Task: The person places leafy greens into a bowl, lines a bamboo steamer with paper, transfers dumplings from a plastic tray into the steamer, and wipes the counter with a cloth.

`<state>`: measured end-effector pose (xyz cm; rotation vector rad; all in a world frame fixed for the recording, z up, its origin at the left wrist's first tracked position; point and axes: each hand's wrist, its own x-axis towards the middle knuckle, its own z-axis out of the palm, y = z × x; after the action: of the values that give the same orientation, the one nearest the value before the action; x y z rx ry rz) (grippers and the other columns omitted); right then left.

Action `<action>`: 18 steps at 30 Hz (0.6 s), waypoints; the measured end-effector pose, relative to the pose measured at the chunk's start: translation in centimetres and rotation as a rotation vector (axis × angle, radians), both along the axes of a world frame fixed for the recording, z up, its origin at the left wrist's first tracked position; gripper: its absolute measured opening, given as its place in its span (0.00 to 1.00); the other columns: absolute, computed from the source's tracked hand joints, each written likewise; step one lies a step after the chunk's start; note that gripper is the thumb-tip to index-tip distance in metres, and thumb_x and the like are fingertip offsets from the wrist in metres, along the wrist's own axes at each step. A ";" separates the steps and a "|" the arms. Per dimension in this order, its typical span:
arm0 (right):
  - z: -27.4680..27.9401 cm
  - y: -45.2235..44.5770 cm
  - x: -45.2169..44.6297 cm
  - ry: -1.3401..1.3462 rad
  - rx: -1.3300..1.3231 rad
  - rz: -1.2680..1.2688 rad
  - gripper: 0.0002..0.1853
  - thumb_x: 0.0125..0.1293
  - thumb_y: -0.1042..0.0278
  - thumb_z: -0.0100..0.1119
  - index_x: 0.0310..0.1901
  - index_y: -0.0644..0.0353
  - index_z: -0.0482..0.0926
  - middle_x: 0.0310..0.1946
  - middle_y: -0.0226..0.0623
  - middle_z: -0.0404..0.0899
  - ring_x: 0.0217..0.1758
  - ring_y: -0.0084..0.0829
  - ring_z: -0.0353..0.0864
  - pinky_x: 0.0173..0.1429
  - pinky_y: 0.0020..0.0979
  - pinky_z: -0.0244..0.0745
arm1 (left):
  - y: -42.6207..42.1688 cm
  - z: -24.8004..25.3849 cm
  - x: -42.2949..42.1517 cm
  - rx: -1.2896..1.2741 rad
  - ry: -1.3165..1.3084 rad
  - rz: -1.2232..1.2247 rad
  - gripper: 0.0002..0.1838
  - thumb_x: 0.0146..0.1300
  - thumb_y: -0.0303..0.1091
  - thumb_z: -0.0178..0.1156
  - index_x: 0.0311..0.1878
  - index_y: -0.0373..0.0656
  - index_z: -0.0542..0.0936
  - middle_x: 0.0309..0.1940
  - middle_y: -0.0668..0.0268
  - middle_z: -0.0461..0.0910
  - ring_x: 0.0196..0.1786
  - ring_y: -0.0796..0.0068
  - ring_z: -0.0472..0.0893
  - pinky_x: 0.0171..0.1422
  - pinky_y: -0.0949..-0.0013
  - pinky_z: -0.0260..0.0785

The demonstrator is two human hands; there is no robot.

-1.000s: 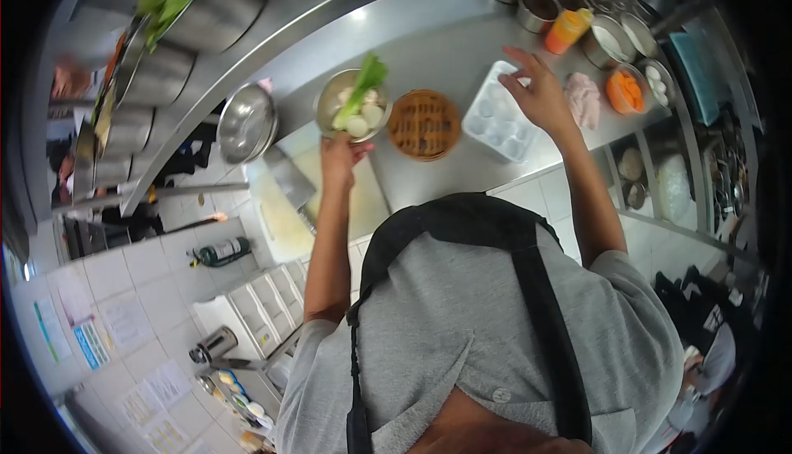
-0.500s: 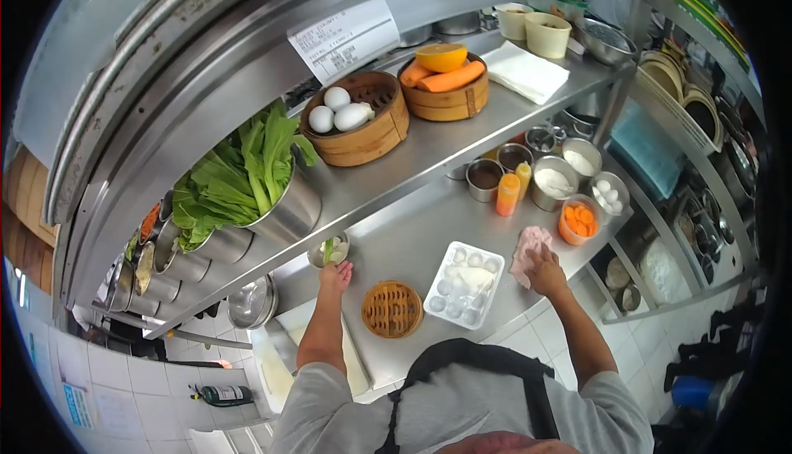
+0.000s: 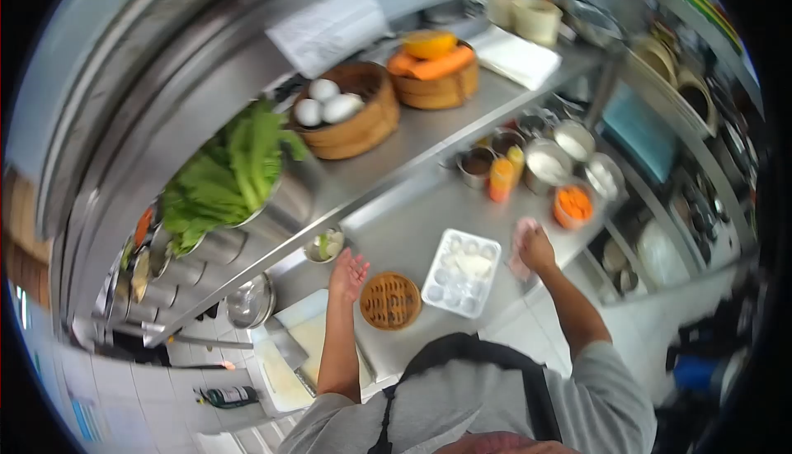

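Observation:
My left hand (image 3: 350, 274) is raised with its fingers apart and nothing in it. Just beyond it stands a small metal bowl (image 3: 322, 246) holding pale pieces and a green stalk. A round bamboo steamer basket (image 3: 391, 300) sits to the right of this hand, with its slatted base showing. Farther right, a white plastic tray (image 3: 462, 274) with round hollows holds something pale. My right hand (image 3: 539, 251) grips a pink cloth (image 3: 520, 257) on the steel counter; its fingers are partly hidden and blurred.
Behind the counter (image 3: 396, 235) stand squeeze bottles (image 3: 501, 180), metal containers and a tub of sliced carrots (image 3: 572, 206). The shelf above bears leafy greens (image 3: 227, 177), a steamer with eggs (image 3: 351, 128) and another with carrots (image 3: 437, 82). A cleaver (image 3: 286, 347) lies by cutting boards at left.
My left hand has left the small bowl, coming right and nearer with fingers spread. My right hand has curled more around the cloth, which looks more bunched. The view has shifted slightly and blurred.

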<state>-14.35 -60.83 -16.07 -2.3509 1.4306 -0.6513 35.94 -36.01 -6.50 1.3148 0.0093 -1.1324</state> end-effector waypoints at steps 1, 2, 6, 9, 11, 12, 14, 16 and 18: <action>-0.5 -0.4 -1.2 0.181 0.053 0.081 0.24 0.60 0.71 0.61 0.60 0.62 0.78 0.60 0.59 0.79 0.69 0.58 0.74 0.71 0.51 0.75 | -0.7 1.4 -1.6 -0.046 -0.094 -0.075 0.31 0.79 0.48 0.59 0.79 0.48 0.66 0.65 0.60 0.76 0.50 0.65 0.85 0.48 0.67 0.75; 1.5 1.5 -1.0 0.060 0.012 -0.030 0.24 0.61 0.72 0.60 0.62 0.61 0.77 0.63 0.59 0.77 0.70 0.59 0.73 0.75 0.52 0.71 | -1.4 2.1 -2.7 -0.076 -0.140 -0.157 0.31 0.79 0.47 0.59 0.80 0.49 0.65 0.68 0.59 0.75 0.50 0.67 0.86 0.49 0.67 0.76; 8.8 9.9 -3.1 0.059 0.068 -0.193 0.28 0.60 0.70 0.68 0.64 0.57 0.77 0.73 0.58 0.69 0.76 0.62 0.67 0.79 0.52 0.67 | -5.1 4.5 -7.7 -0.082 -0.213 -0.466 0.32 0.79 0.44 0.61 0.82 0.53 0.65 0.75 0.57 0.69 0.53 0.69 0.86 0.50 0.67 0.76; 9.1 14.6 -5.4 0.014 0.079 -0.370 0.32 0.59 0.68 0.71 0.68 0.54 0.76 0.75 0.57 0.67 0.78 0.61 0.64 0.80 0.51 0.67 | -9.2 7.3 -12.2 -0.122 -0.353 -0.684 0.33 0.79 0.43 0.61 0.84 0.53 0.64 0.77 0.54 0.67 0.56 0.68 0.86 0.55 0.68 0.75; 7.9 18.7 -8.4 0.066 0.262 -0.500 0.34 0.60 0.67 0.71 0.70 0.50 0.76 0.76 0.58 0.66 0.80 0.61 0.62 0.81 0.51 0.66 | -11.6 8.3 -16.0 -0.201 -0.494 -0.855 0.35 0.79 0.42 0.62 0.83 0.45 0.63 0.81 0.52 0.63 0.57 0.70 0.86 0.54 0.69 0.75; 7.4 20.3 -10.0 0.081 0.350 -0.548 0.33 0.61 0.64 0.73 0.69 0.50 0.77 0.76 0.60 0.66 0.80 0.61 0.62 0.80 0.52 0.67 | -12.7 8.5 -17.9 -0.201 -0.491 -0.877 0.35 0.79 0.42 0.62 0.83 0.45 0.63 0.81 0.52 0.63 0.57 0.70 0.86 0.54 0.69 0.75; 6.7 22.9 -13.2 0.148 0.477 -0.587 0.32 0.61 0.61 0.73 0.68 0.50 0.78 0.75 0.61 0.66 0.80 0.62 0.63 0.80 0.52 0.68 | -15.2 9.0 -22.1 -0.262 -0.697 -1.104 0.34 0.78 0.42 0.61 0.83 0.46 0.64 0.80 0.51 0.63 0.57 0.72 0.86 0.57 0.69 0.74; 5.6 24.8 -16.5 0.222 0.638 -0.607 0.31 0.61 0.57 0.75 0.67 0.50 0.80 0.75 0.62 0.66 0.79 0.62 0.64 0.79 0.53 0.69 | -18.0 6.8 -26.2 -0.300 -0.861 -1.227 0.38 0.75 0.44 0.63 0.84 0.48 0.63 0.80 0.45 0.62 0.63 0.60 0.82 0.63 0.62 0.74; 4.4 25.5 -19.2 0.210 0.658 -0.615 0.31 0.61 0.54 0.74 0.66 0.51 0.81 0.74 0.62 0.68 0.77 0.63 0.67 0.79 0.52 0.70 | -20.1 4.7 -30.5 -0.334 -1.032 -1.361 0.41 0.72 0.47 0.66 0.84 0.50 0.62 0.80 0.39 0.61 0.69 0.48 0.79 0.70 0.55 0.73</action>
<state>-33.56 -35.32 -11.68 -1.5002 2.0853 -0.0212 5.40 -56.11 -1.84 1.4098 -1.9762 -1.2430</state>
